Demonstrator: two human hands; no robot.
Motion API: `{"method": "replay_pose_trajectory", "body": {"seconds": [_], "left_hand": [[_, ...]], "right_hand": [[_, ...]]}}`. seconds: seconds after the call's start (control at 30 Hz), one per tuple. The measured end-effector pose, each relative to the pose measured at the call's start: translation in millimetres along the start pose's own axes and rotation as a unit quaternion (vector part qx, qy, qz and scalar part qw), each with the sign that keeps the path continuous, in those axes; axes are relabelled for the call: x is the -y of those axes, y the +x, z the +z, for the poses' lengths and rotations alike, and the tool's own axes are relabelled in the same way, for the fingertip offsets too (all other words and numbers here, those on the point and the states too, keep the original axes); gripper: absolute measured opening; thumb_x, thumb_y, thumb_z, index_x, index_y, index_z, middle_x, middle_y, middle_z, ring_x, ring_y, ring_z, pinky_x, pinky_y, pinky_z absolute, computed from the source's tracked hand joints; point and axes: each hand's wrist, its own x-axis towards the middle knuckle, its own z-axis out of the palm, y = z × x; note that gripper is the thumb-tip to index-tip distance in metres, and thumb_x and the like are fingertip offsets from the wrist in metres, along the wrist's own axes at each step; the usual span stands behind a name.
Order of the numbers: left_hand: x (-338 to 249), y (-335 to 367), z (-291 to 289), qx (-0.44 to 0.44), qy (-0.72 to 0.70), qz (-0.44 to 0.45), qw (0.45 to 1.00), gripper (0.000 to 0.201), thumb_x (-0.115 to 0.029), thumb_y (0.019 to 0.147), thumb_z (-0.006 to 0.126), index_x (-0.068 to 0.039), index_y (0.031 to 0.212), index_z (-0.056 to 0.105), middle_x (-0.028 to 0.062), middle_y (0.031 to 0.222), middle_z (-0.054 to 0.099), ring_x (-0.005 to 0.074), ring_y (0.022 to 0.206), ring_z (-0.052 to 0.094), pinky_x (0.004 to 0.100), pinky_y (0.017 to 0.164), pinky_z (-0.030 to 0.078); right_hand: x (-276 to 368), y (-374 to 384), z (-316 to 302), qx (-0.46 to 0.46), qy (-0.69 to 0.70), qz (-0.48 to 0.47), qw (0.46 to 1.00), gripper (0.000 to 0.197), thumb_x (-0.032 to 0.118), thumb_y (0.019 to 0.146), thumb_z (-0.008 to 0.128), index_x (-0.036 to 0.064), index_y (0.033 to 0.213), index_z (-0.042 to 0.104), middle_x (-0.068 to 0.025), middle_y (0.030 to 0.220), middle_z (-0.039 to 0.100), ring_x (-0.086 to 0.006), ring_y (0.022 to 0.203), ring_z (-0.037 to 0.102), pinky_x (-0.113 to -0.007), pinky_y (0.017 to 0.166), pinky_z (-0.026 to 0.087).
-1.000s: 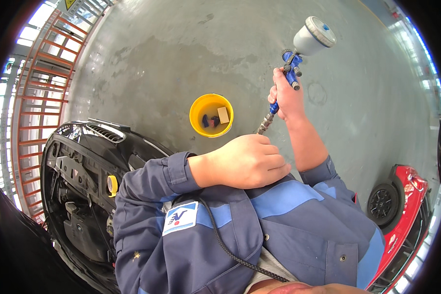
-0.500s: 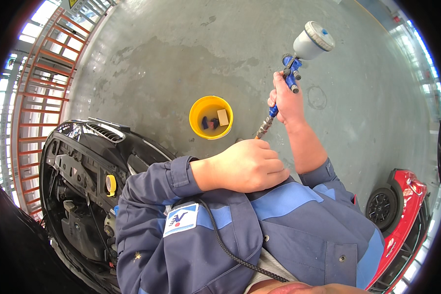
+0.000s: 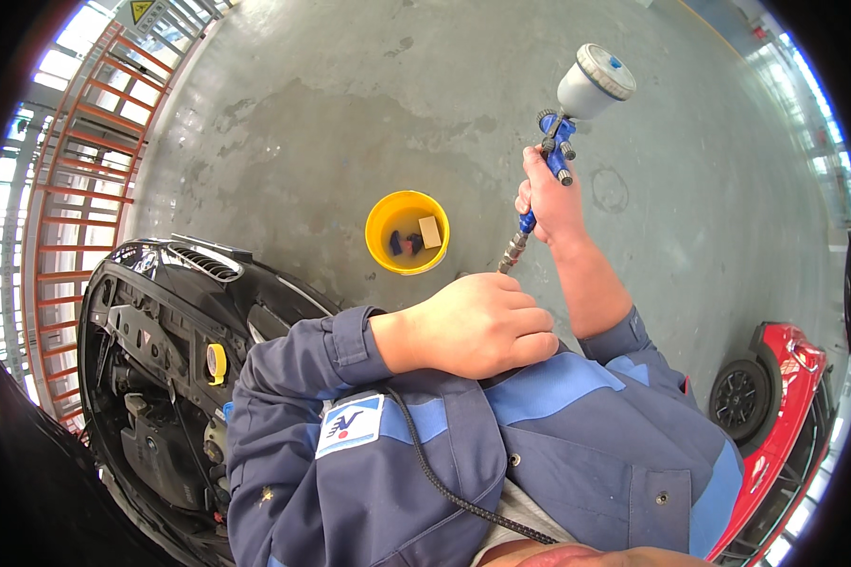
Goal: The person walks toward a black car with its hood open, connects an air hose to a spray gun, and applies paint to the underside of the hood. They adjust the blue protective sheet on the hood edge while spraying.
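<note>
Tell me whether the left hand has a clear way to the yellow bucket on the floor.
Probably yes. The left hand rests closed against the chest, holding nothing visible, and only bare concrete floor shows between it and the yellow bucket. The bucket stands far below, so bending down would likely be needed.

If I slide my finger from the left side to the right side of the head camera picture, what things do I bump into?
Orange railing → black car's open engine bay → yellow bucket → left hand → right hand holding the spray gun → red car with its black wheel.
</note>
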Motion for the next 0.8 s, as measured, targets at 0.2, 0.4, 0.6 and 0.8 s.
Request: {"method": "replay_pose_trajectory", "body": {"seconds": [0.2,0.4,0.6,0.8], "left_hand": [[0,-4,6,-0.023,-0.007,-0.027,0.999,0.018,-0.009,0.076,0.065,-0.006,0.093,0.060,0.0046,0.082,0.062,0.0207,0.069,0.061,0.0338,0.059,0.046],[9,-9,12,-0.177,0.076,-0.168,0.967,0.018,-0.010,0.070,0.071,-0.011,0.086,0.065,0.0028,0.077,0.062,0.0230,0.073,0.062,0.0371,0.066,0.049],[2,-37,17,-0.328,0.074,-0.419,0.843,0.057,-0.020,0.083,0.072,-0.004,0.131,0.046,0.0181,0.125,0.052,0.0369,0.109,0.056,0.0423,0.093,0.047],[-44,-77,12,-0.532,0.053,-0.444,0.719,0.075,-0.009,0.084,0.072,-0.004,0.144,0.028,0.0110,0.126,0.050,0.0202,0.105,0.058,0.0332,0.091,0.048]], "right_hand": [[-7,6,-5,0.026,0.021,-0.013,0.999,0.012,0.013,0.095,0.061,0.0122,0.099,0.050,0.0037,0.072,0.045,-0.0077,0.047,0.040,-0.027,0.044,0.037],[-20,11,-6,0.096,0.065,-0.092,0.989,0.048,0.000,0.089,0.063,0.0136,0.133,0.048,0.0032,0.098,0.060,-0.0029,0.055,0.039,-0.021,0.046,0.036],[-16,2,67,0.224,-0.003,-0.041,0.974,0.018,0.012,0.095,0.060,0.0116,0.113,0.054,0.0025,0.082,0.051,-0.0025,0.047,0.038,-0.021,0.041,0.031],[9,-50,183,0.670,0.058,0.115,0.731,0.018,0.015,0.101,0.050,0.0135,0.119,0.047,-0.0026,0.098,0.051,-0.0055,0.047,0.040,-0.021,0.042,0.032]]}}
